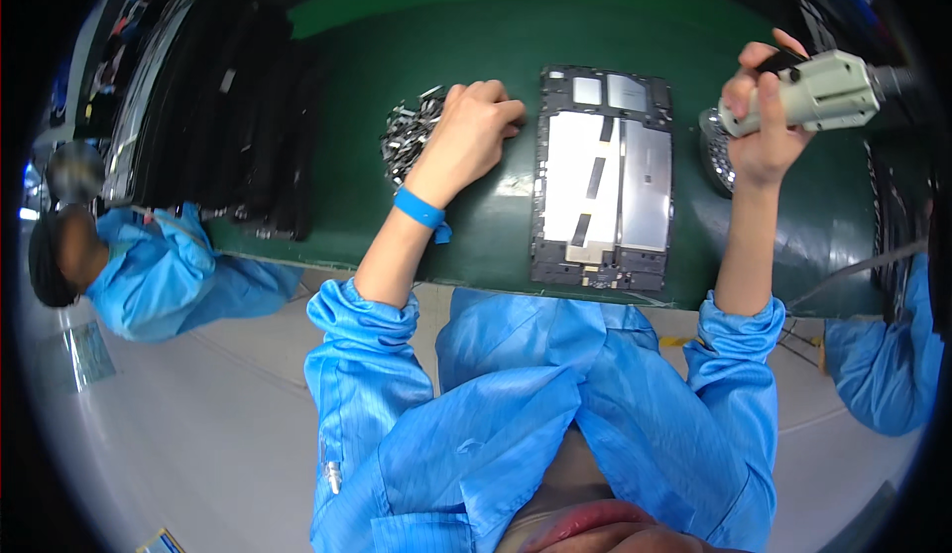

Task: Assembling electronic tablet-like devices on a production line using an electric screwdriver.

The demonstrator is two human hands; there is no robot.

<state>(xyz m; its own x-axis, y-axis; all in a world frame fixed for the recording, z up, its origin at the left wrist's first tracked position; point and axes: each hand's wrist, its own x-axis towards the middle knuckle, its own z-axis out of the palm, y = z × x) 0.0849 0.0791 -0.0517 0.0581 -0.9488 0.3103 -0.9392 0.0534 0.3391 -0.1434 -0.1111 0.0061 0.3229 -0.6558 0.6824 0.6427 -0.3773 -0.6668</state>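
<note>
An opened tablet (647,186) lies on the green table, its battery, silver plates and dark circuit parts exposed. To its left, my left hand (474,126) is closed with the fingertips pinched, beside a heap of small black and silver pieces (405,141). Whatever sits between those fingertips is too small to make out. My right hand (769,141) is wrapped around a pale electric screwdriver (838,92), raised at the far right and pointing away to the right. Partly behind that hand stands a round dish (716,156) holding small shiny pieces.
Dark panels (218,126) stand in a row along the left of the green table (426,255). Co-workers in blue sit at the left (159,265) and right (883,355). More dark items stand at the right edge. A blue band (418,208) circles my left wrist.
</note>
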